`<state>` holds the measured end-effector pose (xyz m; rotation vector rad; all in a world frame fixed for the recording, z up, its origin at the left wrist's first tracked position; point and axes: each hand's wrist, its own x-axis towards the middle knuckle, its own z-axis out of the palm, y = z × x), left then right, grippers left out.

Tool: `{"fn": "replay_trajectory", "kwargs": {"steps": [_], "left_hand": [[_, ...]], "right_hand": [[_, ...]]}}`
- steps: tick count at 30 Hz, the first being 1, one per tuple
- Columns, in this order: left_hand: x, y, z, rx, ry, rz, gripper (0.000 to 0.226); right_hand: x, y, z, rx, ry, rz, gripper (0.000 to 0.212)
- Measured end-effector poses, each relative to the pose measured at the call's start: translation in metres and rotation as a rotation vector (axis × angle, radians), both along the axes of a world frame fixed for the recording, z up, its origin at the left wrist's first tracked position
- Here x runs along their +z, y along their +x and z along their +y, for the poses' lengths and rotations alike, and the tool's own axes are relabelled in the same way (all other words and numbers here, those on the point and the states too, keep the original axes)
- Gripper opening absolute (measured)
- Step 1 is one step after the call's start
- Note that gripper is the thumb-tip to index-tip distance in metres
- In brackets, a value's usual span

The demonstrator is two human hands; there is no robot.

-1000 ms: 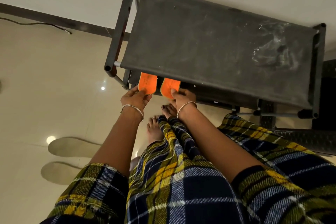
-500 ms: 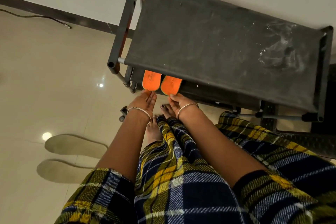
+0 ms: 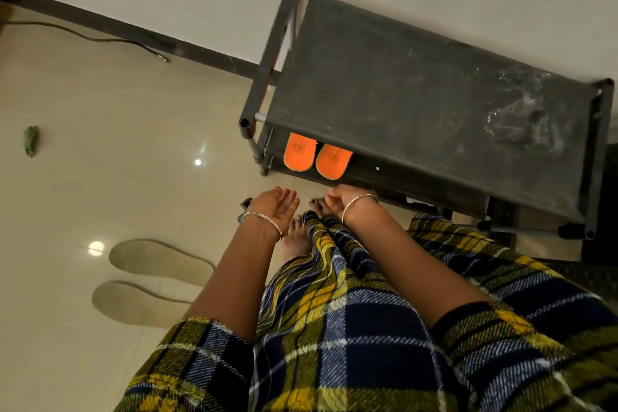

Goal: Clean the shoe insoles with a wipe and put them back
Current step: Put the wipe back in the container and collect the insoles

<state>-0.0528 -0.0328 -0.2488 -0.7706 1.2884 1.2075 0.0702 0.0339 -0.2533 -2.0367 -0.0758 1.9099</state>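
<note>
- A pair of orange insoles [image 3: 299, 153] lies side by side on the lower shelf [image 3: 384, 177] of a dark shoe rack [image 3: 269, 53], just ahead of both hands. Only their rounded heel ends show, and I cannot tell whether they sit inside shoes.
- The rack's fabric top tier [image 3: 418, 104] hangs over them and hides their front parts. It is dusty and smudged white toward the far right.
- The left hand [image 3: 276, 202] is turned palm up with its fingers relaxed and together, holding nothing, and it is apart from the insoles.
- The right hand [image 3: 341, 197] hovers at the shelf's near edge with loosely bent fingers, also holding nothing. Each wrist wears a thin bangle.
- Bare feet [image 3: 296, 237] stand on the floor [image 3: 117, 110] below and between the hands, partly covered by a plaid garment [image 3: 334, 328].
- A small dark object [image 3: 245, 202] peeks out just left of the left hand, too hidden to name.
- Two grey insoles [image 3: 160, 262] lie flat and parallel on the floor, well to the left of the left forearm.
- Farther left lies a crumpled green scrap [image 3: 31, 140].
- A dark cable [image 3: 100, 38] trails along the floor near the skirting [image 3: 187, 48], far ahead and to the left.
</note>
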Motion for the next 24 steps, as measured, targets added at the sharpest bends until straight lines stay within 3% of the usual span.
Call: {"fn": "replay_trajectory", "kwargs": {"steps": [10,14,24], "left_hand": [[0.062,-0.063,-0.138,0.249,-0.017,0.051,0.038],[0.081,-0.090,-0.199,0.371,-0.036,0.095,0.037],[0.066,-0.128,-0.311,0.532,-0.182,0.101,0.038]], "right_hand": [[0.110,-0.086,-0.044,0.613,0.374,0.000,0.025],[0.158,-0.126,-0.074,0.844,0.531,0.035,0.015],[0.179,-0.228,-0.129,2.005,0.953,-0.137,0.009]]}}
